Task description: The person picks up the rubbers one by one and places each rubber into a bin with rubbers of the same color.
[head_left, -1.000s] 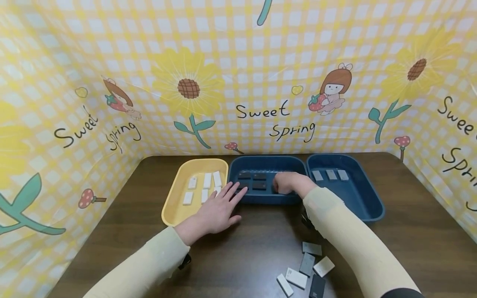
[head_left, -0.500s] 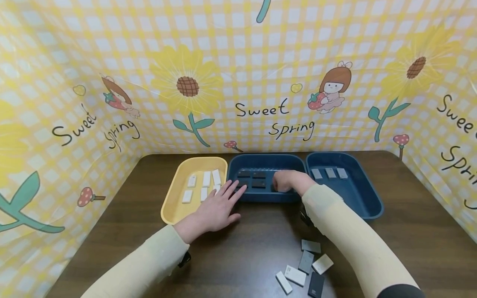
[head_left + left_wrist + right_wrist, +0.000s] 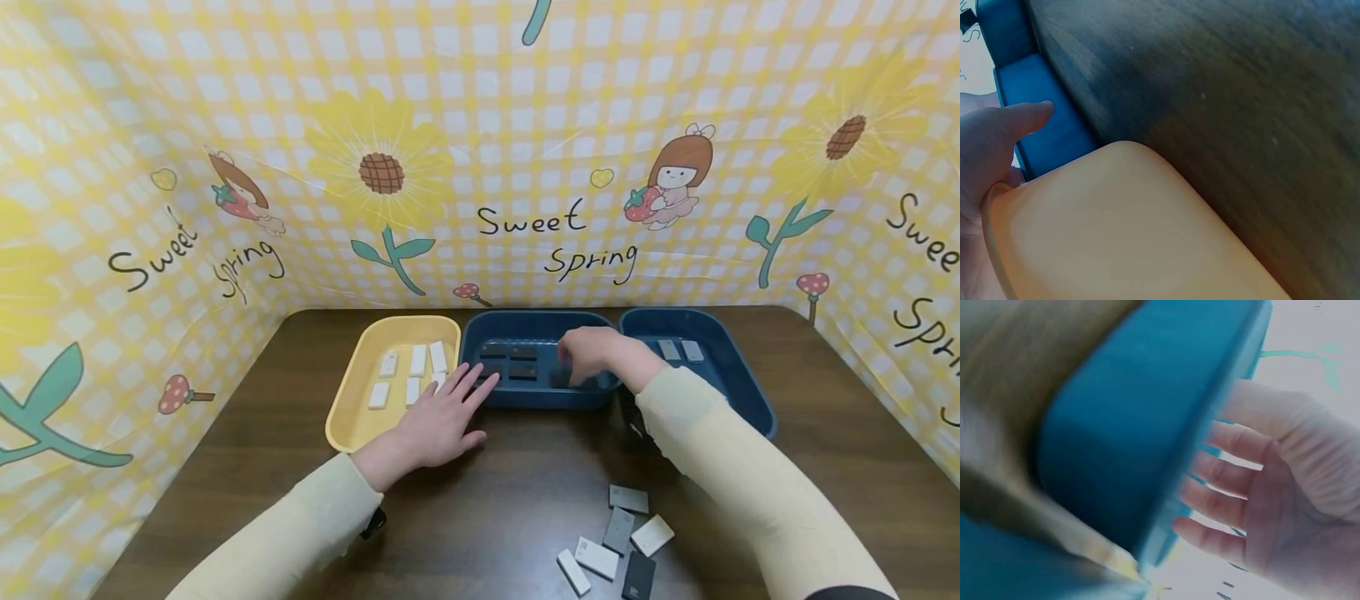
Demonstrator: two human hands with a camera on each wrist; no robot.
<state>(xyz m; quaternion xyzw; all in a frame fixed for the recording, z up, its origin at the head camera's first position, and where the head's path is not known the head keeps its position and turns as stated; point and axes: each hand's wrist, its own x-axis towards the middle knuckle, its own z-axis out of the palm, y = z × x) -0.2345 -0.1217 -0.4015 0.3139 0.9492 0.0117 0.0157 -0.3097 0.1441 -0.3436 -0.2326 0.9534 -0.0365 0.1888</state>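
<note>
Right hand (image 3: 595,348) shifted rightward over middle bin (image 3: 540,399), fingers loosely extended, seemingly holding nothing. Left hand (image 3: 435,427) spread across its near-left corner, probably bracing it; dark blocks (image 3: 522,369) inside, apparently grouped by shade.

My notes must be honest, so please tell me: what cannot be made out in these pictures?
Right hand, head view: fingers blurred; cannot tell whether they hold anything. Right wrist view: the middle blue tray hides part of it.
Right blue tray, head view: partly hidden by the right sleeve.
White piece in the yellow tray, head view: partly covered by the left hand.
Marking on the dark loose piece, head view: too small.
</note>
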